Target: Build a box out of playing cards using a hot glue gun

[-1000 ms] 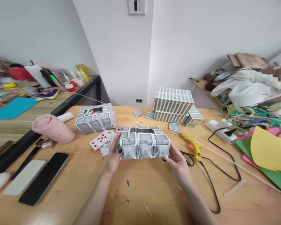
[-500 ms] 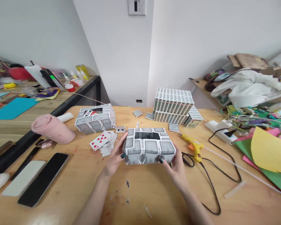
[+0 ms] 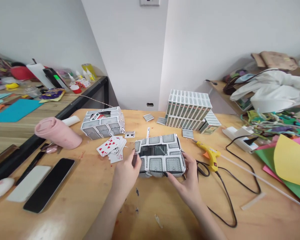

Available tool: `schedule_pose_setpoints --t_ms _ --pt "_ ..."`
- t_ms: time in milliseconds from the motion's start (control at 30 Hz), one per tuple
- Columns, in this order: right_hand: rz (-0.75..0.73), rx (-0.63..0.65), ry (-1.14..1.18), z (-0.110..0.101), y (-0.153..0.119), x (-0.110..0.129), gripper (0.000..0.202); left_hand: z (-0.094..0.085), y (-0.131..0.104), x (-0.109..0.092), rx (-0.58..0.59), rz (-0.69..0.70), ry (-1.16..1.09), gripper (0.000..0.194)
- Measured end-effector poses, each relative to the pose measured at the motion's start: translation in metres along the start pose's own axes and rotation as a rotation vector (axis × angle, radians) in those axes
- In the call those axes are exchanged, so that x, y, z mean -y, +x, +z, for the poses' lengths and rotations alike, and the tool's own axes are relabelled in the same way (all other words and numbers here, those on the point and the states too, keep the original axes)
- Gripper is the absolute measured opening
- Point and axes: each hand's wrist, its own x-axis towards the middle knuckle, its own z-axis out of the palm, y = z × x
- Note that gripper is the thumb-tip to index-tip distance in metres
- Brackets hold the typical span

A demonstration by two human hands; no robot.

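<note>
A box covered with grey-patterned playing cards [image 3: 162, 163] has a dark rectangular opening in its top. My left hand [image 3: 126, 170] grips its left end, thumb and fingers at the near left corner. Around the right end, my right hand [image 3: 186, 176] holds the box with the thumb on the near side. A similar card-covered box [image 3: 103, 125] stands at the back left with cards inside. Fanned playing cards [image 3: 111, 146] lie between that box and my left hand. Behind the held box is a narrow card piece [image 3: 148, 132].
Stacked card packs [image 3: 188, 108] stand at the back. A yellow glue gun [image 3: 210, 155] with its cable lies right, near a white power strip [image 3: 241, 138] and coloured sheets [image 3: 292, 160]. A pink roll [image 3: 58, 133] and a black phone [image 3: 50, 185] are left.
The held box has tilted so more of its top and less of its front shows. My left hand has moved onto its near left corner. The camera view has shifted slightly.
</note>
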Motion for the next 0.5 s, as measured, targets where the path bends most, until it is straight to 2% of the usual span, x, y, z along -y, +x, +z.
schedule_pose_setpoints --t_ms 67,200,333,500 --pt "-0.014 -0.013 -0.023 0.0 0.0 0.001 0.072 -0.006 0.002 0.001 0.071 0.013 0.017 0.044" --pt "-0.011 -0.007 -0.012 -0.001 0.0 0.0 0.07 -0.016 0.009 0.007 0.227 -0.026 -0.101 0.047" --pt "-0.011 -0.007 -0.034 -0.001 0.0 0.0 0.069 -0.018 0.011 0.011 0.247 -0.056 -0.152 0.048" --pt "-0.012 -0.011 -0.038 -0.001 0.0 0.0 0.068 -0.015 0.009 0.01 0.246 -0.083 -0.113 0.048"
